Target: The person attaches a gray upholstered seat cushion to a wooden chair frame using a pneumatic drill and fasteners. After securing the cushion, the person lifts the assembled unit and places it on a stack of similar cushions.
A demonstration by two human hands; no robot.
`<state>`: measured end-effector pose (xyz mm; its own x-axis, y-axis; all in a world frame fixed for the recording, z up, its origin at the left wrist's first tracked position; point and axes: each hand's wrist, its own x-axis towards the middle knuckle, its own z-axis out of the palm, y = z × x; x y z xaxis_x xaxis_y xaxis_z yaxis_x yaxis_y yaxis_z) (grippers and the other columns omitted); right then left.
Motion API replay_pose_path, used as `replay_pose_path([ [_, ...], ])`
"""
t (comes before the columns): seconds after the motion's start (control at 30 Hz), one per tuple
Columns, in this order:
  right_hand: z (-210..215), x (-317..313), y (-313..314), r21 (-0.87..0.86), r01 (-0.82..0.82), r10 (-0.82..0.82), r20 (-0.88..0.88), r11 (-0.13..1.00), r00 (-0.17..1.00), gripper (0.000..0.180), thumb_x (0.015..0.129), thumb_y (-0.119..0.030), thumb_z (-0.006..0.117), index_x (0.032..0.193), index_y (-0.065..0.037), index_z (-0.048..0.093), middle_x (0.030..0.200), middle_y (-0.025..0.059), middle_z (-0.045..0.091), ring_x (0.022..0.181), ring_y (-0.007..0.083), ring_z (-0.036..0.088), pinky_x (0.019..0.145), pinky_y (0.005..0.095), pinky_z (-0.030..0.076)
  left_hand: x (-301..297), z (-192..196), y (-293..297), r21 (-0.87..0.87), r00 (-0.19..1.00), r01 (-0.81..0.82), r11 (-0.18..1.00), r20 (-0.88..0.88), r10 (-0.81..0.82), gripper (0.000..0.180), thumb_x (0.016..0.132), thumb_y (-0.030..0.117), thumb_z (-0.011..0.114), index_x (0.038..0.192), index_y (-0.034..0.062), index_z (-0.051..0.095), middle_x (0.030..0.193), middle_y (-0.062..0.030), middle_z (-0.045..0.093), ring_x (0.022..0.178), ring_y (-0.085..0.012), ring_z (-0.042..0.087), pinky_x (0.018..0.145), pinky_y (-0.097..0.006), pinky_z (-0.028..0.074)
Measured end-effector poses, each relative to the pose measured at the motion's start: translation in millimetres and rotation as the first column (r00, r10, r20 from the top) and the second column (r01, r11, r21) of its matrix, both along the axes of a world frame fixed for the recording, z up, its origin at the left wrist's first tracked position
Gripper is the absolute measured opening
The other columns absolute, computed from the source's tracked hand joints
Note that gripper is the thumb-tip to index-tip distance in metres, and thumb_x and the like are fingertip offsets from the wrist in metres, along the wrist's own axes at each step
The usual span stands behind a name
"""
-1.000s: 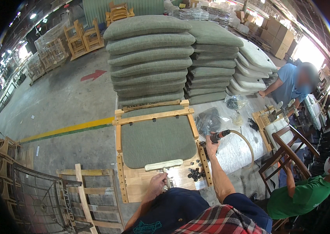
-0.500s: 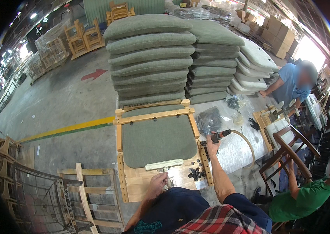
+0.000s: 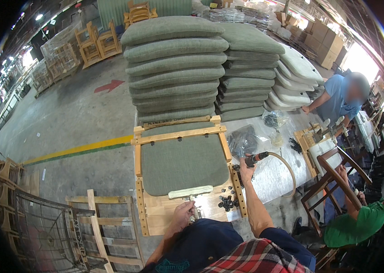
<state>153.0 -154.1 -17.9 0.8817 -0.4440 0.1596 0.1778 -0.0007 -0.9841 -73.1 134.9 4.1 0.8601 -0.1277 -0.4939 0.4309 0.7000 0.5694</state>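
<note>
A grey-green seat cushion [image 3: 185, 164] lies flat in a wooden jig [image 3: 139, 204], under its wooden crossbar. A pale padded bar [image 3: 190, 192] presses against the cushion's near edge, with a metal clamp [image 3: 196, 212] behind it. My left hand [image 3: 184, 213] is closed around the clamp's handle, which the fingers partly hide. To the right of the jig, my right hand [image 3: 246, 170] grips an air screwdriver [image 3: 257, 158] with a hose [image 3: 291, 169] trailing off. Small black plastic pieces [image 3: 228, 203] lie loose on the jig's board, between the hands.
Tall stacks of green cushions [image 3: 174, 66] and white ones [image 3: 294, 75] stand beyond the jig. A clear plastic bag [image 3: 243, 140] sits on the table. At right, a person in green [image 3: 360, 223] holds a brown chair frame [image 3: 335, 182]; another in blue [image 3: 337, 95] leans in behind.
The person in green has shifted their arms and raised a hand on the chair frame, which has tilted slightly. My own hands have hardly moved.
</note>
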Motion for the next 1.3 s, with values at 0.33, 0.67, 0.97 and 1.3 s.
replay_pose_path([
  [0.33,8,-5,5,0.027,-0.002,0.002,-0.015,1.000,1.000,0.033,0.083,-0.010,0.070,0.112,-0.001,0.059,0.081,-0.0021,0.057,0.070,0.0065,0.053,0.065,0.0235,0.045,-2,-4,3,0.007,1.000,0.014,1.000,0.003,-0.014,0.022,0.099,0.018,0.058,0.108,-0.0019,0.062,0.088,-0.0027,0.060,0.077,-0.0113,0.055,0.074,-0.026,0.048],
  [0.67,10,-4,4,0.014,0.015,-0.014,-0.023,1.000,1.000,0.031,0.084,-0.008,0.069,0.112,-0.002,0.058,0.085,-0.0022,0.057,0.071,0.0064,0.052,0.066,0.0238,0.044,0,2,1,-0.012,1.000,0.018,1.000,-0.004,-0.018,0.025,0.099,0.018,0.059,0.110,-0.0039,0.060,0.087,-0.0034,0.059,0.076,-0.0116,0.055,0.073,-0.026,0.047],
  [0.97,-13,-1,-6,-0.038,-0.011,0.012,0.016,0.999,1.000,0.027,0.090,-0.008,0.068,0.116,-0.006,0.063,0.096,-0.0004,0.056,0.081,0.0102,0.051,0.072,0.0257,0.044,-5,3,-4,0.057,0.999,0.013,0.998,-0.030,-0.011,0.024,0.098,0.021,0.060,0.108,-0.0007,0.065,0.090,-0.0018,0.061,0.081,-0.0098,0.055,0.074,-0.024,0.046],
  [1.3,-5,1,-11,-0.043,-0.060,0.058,-0.053,0.997,0.997,0.038,0.092,-0.015,0.068,0.126,-0.004,0.057,0.113,0.0094,0.058,0.097,0.0196,0.054,0.084,0.0338,0.047,-9,28,-3,0.124,1.000,0.019,0.992,-0.004,-0.019,0.022,0.098,0.026,0.060,0.099,0.0054,0.066,0.085,0.0020,0.058,0.078,-0.0081,0.051,0.068,-0.024,0.041],
])
